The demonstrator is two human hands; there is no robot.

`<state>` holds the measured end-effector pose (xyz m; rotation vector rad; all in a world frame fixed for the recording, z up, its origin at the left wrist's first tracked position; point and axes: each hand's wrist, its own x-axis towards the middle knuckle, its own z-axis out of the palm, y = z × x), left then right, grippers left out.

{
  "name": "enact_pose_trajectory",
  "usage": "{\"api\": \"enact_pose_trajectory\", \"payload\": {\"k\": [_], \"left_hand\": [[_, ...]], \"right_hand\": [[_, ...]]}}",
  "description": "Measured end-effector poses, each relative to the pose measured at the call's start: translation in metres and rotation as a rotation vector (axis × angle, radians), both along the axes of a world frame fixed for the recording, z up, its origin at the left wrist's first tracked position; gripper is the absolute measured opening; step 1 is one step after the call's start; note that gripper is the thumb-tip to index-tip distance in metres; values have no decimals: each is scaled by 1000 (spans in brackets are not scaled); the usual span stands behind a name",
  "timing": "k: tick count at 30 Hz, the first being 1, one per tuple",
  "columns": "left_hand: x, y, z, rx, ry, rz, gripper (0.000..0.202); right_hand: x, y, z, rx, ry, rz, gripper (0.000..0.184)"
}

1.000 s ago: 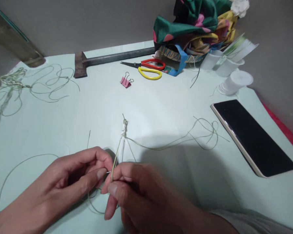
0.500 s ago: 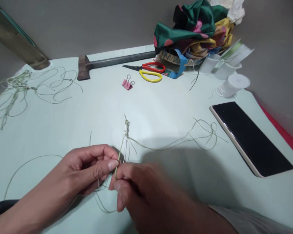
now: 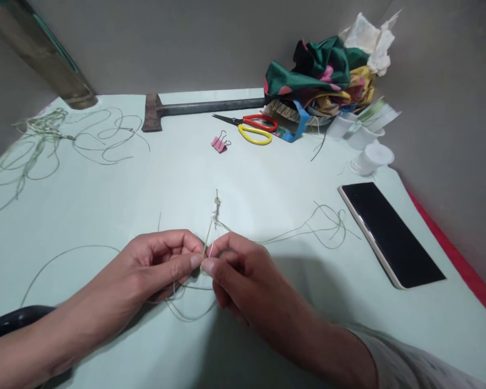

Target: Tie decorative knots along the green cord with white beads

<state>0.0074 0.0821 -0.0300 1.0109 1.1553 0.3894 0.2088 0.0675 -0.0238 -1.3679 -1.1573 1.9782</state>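
Note:
A small knotted piece of white and green cord [image 3: 216,208] lies on the pale table, its strands running down toward my fingers. My left hand [image 3: 162,265] pinches a green strand [image 3: 207,236] between thumb and forefinger. Close beside it, my right hand [image 3: 237,267] pinches a white strand [image 3: 213,241], thumb against forefinger. The fingertips of both hands almost touch. Loose green cord [image 3: 190,316] loops below the hands, and another long green length [image 3: 332,229] trails off to the right. Some of the strands are hidden behind my fingers.
A hammer [image 3: 210,107], red-and-yellow-handled scissors [image 3: 247,127] and a pink binder clip [image 3: 220,143] lie farther back. Tangled green cord [image 3: 44,129] is at left. At right are bunched cloth [image 3: 328,70], thread spools [image 3: 372,158] and a phone [image 3: 389,232].
My right hand has moved up and turned, from a lower grip on the green strand to a white strand beside my left fingertips. The whole view has shifted slightly.

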Motion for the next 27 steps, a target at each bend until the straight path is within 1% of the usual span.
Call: {"api": "enact_pose_trajectory", "payload": {"k": [3,6,9,12,15,18,21,23,25,27], "left_hand": [[0,-2,0,57,54,-9,43],[2,-3,4,105,90,9,44],[6,-3,7,152,126,20,44],[8,-3,9,189,137,12,42],[7,-2,7,168,108,-15,40],[6,-2,5,125,82,-14,38],[5,-1,5,125,82,-14,39],[4,1,8,164,125,-25,39],[1,4,11,218,216,-51,38],[-5,7,14,277,317,-138,38]], "right_hand": [[-3,-2,-4,74,-31,-45,11],[-5,-4,-8,137,-60,-73,14],[-7,-5,-10,157,-100,-91,13],[-8,-2,-8,117,-102,-93,10],[-6,3,-5,27,-35,-96,3],[-5,6,-3,-29,28,-95,5],[-4,6,-2,-15,7,-79,9],[-2,6,0,-6,-32,-57,9],[-1,5,2,-3,-58,-42,9],[-1,6,4,-16,-81,-38,9]]}}
